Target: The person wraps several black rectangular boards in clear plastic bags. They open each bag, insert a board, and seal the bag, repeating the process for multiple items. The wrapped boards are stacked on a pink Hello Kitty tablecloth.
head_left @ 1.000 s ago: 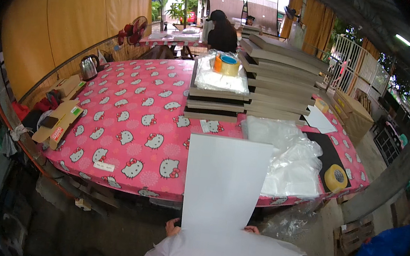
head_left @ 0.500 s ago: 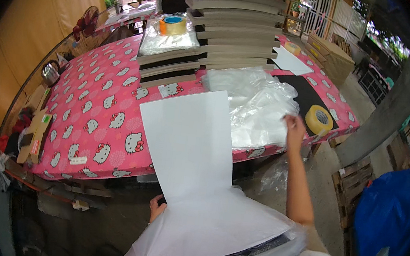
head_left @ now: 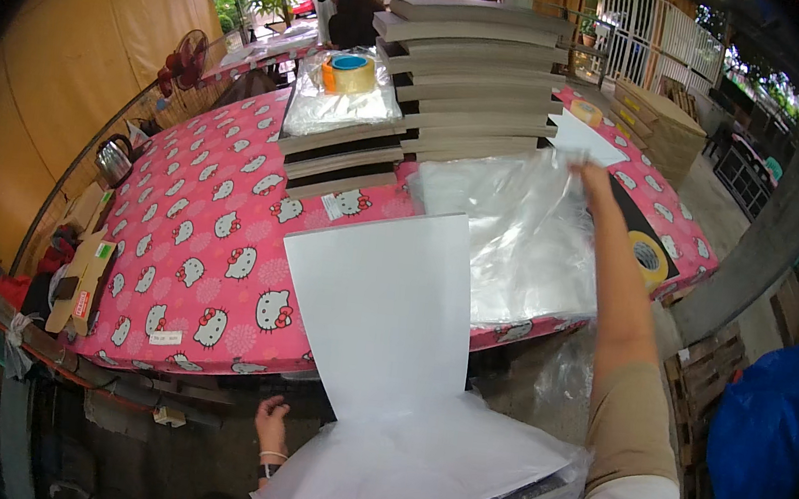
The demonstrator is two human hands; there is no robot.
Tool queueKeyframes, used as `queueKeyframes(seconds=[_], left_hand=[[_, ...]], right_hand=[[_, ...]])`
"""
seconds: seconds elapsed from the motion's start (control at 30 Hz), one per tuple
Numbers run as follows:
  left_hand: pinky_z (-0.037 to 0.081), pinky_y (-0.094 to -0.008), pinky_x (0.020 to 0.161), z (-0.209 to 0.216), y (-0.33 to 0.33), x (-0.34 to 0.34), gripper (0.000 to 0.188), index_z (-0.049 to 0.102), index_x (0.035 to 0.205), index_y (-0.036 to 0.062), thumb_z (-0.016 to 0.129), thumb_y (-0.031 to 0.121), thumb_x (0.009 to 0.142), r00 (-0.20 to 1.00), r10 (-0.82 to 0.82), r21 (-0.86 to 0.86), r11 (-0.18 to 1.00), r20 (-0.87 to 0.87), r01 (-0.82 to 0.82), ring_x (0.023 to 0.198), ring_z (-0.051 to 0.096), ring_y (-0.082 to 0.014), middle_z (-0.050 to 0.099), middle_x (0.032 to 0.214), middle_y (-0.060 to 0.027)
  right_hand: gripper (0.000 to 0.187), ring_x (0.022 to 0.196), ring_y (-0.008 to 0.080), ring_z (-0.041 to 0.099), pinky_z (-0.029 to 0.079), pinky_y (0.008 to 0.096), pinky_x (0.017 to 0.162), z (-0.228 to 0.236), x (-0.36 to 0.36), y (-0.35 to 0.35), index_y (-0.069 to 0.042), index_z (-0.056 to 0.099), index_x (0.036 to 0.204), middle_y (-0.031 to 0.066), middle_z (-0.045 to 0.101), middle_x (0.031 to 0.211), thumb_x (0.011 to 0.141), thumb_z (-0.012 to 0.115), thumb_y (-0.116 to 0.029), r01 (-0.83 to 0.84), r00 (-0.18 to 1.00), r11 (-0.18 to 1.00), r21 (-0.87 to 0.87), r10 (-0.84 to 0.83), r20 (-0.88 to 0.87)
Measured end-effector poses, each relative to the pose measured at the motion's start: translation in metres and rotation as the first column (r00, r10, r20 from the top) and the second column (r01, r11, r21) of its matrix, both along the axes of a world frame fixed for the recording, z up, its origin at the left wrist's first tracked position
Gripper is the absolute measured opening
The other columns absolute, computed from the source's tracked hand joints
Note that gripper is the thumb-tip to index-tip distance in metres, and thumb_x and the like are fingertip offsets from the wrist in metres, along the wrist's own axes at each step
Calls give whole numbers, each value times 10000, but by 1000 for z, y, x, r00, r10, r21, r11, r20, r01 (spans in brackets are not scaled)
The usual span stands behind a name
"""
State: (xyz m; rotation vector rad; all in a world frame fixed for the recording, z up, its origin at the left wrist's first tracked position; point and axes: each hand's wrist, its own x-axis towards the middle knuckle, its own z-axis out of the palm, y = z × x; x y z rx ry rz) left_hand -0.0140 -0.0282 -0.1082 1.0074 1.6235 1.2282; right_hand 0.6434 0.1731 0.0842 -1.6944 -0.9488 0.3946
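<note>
My right hand (head_left: 590,177), somewhat blurred, pinches the far right corner of a clear plastic bag (head_left: 526,253) on top of a pile of such plastic at the table's front. Nearer me stands a stack of white sheets (head_left: 388,316), upright and leaning, its lower part inside cloudy clear plastic (head_left: 415,470) that rests against me. Beside the left edge of this stack is my left hand (head_left: 271,423), a little apart from it, with loosely bent fingers and nothing visible in them. A bracelet and a dark watch band circle that wrist.
A pink patterned cloth covers the table (head_left: 175,255). Behind the plastic rises a tall stack of thick grey-edged pads (head_left: 485,83); a lower stack (head_left: 341,161) carries plastic and tape rolls (head_left: 348,76). Another tape roll (head_left: 650,258) lies right. A person (head_left: 351,11) sits far back.
My right hand has moved away from me, drawing the crumpled plastic flatter. The left hand has come off the sheets' edge and moved left. The whole view has shifted slightly.
</note>
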Motion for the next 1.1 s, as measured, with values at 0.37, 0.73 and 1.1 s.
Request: queueKeyframes(seconds=[0.37,0.73,1.1], left_hand=[[329,-347,873,238,51,114,520,426,1113,28,648,72,645,903,-218,663,619,-369,421,1046,426,-210,467,1110,-91],[460,-339,567,280,175,185,246,530,878,-20,549,-19,633,879,-117,691,574,-463,440,632,596,-293,597,741,-185],[422,-321,769,321,200,288,488,359,1134,-27,582,124,727,692,-709,665,584,138,466,973,483,-284,441,1100,-190]], right_hand=[[305,798,147,569,449,278,695,106,-236,-73,-11,504,1000,64,589,898,718,594,-83,-659,750,590,466,560,351],[512,786,271,563,442,353,706,83,-176,-123,-129,459,1109,115,584,872,643,668,-148,-449,454,813,-371,565,688],[350,868,304,524,428,362,751,-64,-61,-113,-89,569,924,165,550,923,617,639,-242,121,708,919,-375,185,682]])
